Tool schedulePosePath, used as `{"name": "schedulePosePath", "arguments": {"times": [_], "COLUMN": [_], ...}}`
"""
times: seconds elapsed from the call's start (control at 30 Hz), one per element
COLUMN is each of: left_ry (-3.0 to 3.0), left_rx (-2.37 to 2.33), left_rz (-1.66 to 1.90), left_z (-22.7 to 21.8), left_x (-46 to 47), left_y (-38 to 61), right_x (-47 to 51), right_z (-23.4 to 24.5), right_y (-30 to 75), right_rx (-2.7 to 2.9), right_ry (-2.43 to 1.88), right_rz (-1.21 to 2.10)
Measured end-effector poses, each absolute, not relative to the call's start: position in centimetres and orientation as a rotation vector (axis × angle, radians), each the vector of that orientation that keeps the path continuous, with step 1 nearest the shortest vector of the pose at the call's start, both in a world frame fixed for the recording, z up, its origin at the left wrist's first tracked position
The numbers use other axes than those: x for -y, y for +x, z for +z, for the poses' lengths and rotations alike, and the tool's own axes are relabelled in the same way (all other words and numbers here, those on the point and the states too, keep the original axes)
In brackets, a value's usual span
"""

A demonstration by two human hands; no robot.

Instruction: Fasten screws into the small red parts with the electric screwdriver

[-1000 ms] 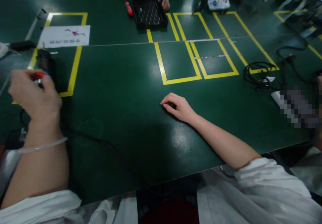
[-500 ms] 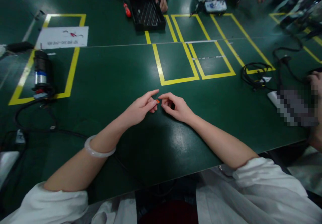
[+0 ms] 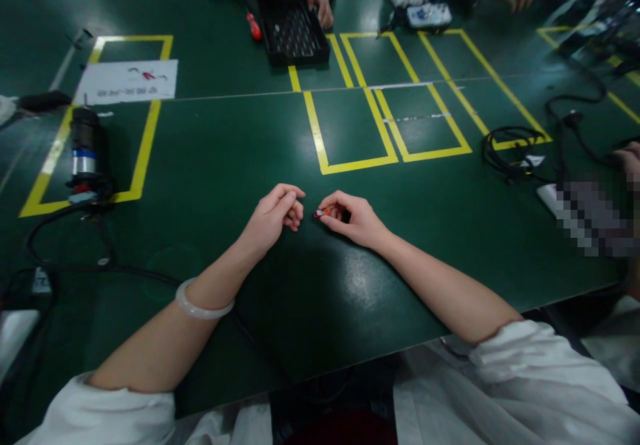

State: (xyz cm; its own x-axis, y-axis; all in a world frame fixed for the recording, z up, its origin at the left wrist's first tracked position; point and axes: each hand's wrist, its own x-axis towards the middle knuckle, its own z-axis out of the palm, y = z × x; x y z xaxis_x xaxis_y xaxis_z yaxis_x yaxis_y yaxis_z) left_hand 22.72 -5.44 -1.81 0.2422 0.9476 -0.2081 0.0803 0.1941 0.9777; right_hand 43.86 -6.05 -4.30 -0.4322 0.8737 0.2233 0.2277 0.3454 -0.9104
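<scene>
Both my hands rest near the middle of the green table [image 3: 210, 165]. My right hand [image 3: 353, 218] pinches a small red part [image 3: 319, 214] between thumb and fingers. My left hand [image 3: 274, 217] lies just left of it with its fingers curled in; nothing shows in them. A pale bangle [image 3: 203, 302] sits on my left wrist. A black cylindrical tool with a blue and silver band [image 3: 84, 155] lies at the far left inside a yellow taped box, with its black cable [image 3: 100, 265] trailing toward me.
Yellow taped rectangles [image 3: 360, 132] mark the table ahead. Across the table another person's hands [image 3: 323, 2] work at a black tray [image 3: 293, 28] beside a red screwdriver [image 3: 254, 26]. A white sheet [image 3: 127, 80] lies far left, coiled black cables [image 3: 510, 148] right.
My left hand came from the tool at the far left to the table's middle and brought the small red part; the part now sits in my right hand's pinch and the left fingers have curled.
</scene>
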Motion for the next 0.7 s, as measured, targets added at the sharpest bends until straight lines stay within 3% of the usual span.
{"name": "schedulePosePath", "arguments": {"times": [0.43, 0.7], "left_ry": [1.496, 1.534], "left_rx": [-1.147, -1.124], "left_rz": [0.649, 0.733], "left_z": [-1.88, -2.33], "left_x": [5.98, 6.24], "left_y": [23.06, 23.16], "right_x": [6.07, 5.92], "right_z": [-4.27, -4.45], "right_y": [43.73, 43.91], "right_rx": [1.878, 1.811], "right_ry": [-0.943, -1.0], "right_rz": [1.08, 1.123]}}
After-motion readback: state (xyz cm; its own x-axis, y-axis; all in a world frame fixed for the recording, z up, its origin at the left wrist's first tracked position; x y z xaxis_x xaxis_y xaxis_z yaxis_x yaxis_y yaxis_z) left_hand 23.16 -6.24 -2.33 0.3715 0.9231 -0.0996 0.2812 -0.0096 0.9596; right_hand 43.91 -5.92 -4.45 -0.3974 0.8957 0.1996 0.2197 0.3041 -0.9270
